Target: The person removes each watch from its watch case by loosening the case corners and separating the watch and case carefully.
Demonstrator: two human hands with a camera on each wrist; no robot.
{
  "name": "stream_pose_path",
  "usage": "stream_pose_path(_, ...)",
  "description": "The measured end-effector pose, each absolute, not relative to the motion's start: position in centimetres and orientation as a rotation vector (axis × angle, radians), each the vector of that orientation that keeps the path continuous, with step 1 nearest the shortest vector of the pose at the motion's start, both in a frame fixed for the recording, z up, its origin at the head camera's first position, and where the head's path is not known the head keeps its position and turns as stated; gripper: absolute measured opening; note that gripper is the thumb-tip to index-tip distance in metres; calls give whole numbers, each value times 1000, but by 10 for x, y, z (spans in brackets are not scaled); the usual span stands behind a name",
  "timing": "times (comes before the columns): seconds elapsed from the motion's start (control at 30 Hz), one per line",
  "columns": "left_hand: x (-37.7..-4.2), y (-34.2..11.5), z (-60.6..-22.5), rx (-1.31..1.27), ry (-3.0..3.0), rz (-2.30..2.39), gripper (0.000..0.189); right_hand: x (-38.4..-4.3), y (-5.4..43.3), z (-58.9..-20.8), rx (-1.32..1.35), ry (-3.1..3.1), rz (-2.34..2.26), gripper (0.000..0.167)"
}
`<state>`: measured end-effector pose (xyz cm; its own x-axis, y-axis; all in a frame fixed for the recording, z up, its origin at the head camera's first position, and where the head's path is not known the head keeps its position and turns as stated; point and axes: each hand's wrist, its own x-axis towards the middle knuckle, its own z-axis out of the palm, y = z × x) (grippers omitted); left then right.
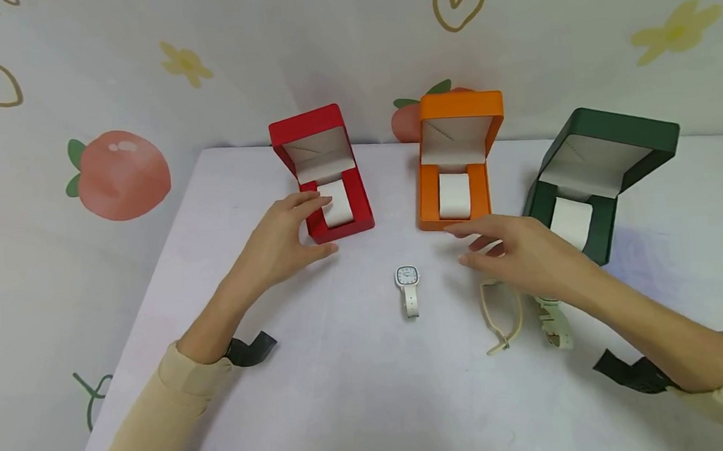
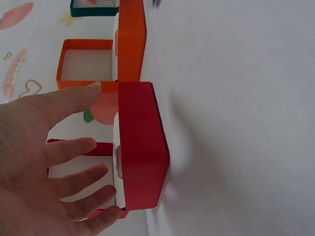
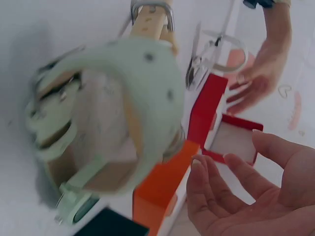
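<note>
My left hand (image 1: pixel 283 242) reaches over the red watch box (image 1: pixel 359 197), its fingers spread beside the white cushion (image 1: pixel 337 206). In the left wrist view that hand (image 2: pixel 44 167) holds nothing. My right hand (image 1: pixel 523 252) hovers by the front edge of the orange watch box (image 1: pixel 460 106), fingers loosely bent with nothing between them. Just below it lies a cream-strapped watch (image 1: pixel 498 348), its upper part hidden by the hand. A pale green watch (image 1: pixel 555 323) stands next to that one. Between the two hands a small white watch (image 1: pixel 407 276) lies face up.
A dark green watch box (image 1: pixel 628 126) stands at the right, its lid up and a white cushion (image 1: pixel 571 222) inside. The red and orange boxes also have raised lids and white cushions. All stand along the back of the white table (image 1: pixel 349 396), before a fruit-printed cloth (image 1: pixel 296 39).
</note>
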<state>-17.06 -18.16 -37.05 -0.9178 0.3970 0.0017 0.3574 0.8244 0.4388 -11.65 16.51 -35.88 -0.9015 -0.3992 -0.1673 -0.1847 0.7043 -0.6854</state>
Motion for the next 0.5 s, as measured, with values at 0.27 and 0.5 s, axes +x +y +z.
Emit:
stream_pose_path(0.27,-165,-185,-372,603,2972,634,81,-109,184,-358,-504,2740,-997,42)
stream_pose_path(0.5,-159,-191,-375,642,3053,608,85,-101,196,-360,-576,2978,-907,49)
